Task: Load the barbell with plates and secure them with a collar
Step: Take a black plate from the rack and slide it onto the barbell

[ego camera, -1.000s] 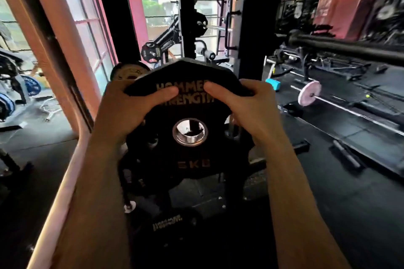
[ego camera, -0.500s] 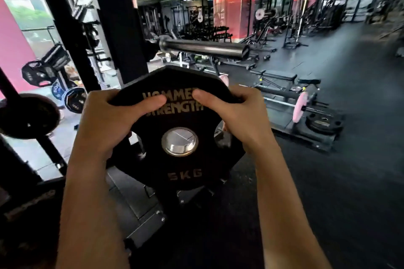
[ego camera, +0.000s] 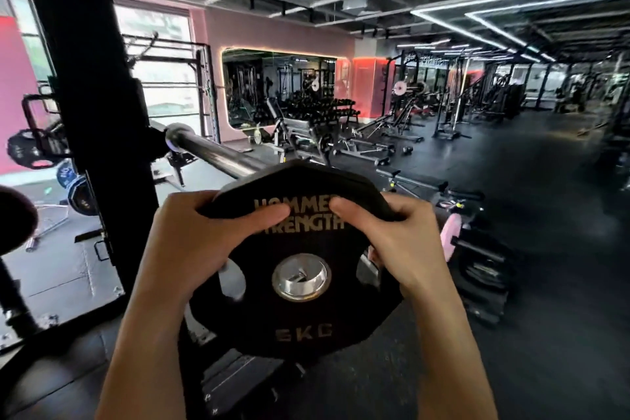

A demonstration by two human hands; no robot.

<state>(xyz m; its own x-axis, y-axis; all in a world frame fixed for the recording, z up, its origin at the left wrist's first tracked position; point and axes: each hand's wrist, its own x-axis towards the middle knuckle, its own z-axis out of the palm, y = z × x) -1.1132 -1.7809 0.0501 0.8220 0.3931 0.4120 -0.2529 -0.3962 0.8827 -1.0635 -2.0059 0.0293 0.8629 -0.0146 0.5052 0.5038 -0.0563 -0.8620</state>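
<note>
A black 5 kg plate (ego camera: 300, 317) with gold lettering and a steel-ringed centre hole faces me, held upright in front of my chest. My left hand (ego camera: 191, 242) grips its upper left edge, thumb across the lettering. My right hand (ego camera: 399, 242) grips the upper right edge the same way. The barbell sleeve (ego camera: 211, 153) is a bare steel tube that runs from the rack towards me; its near end is hidden behind the plate's top edge. No collar is in view.
A black rack upright (ego camera: 92, 112) stands close on the left, with stored plates (ego camera: 81, 194) behind it. At the right lies a floor barbell with a pink plate (ego camera: 450, 235) on a platform. Benches and dumbbell racks (ego camera: 317, 109) fill the background.
My view has swung right and up, so the bar now points towards me. The plate has come up to the end of the sleeve. Both hands keep the same hold.
</note>
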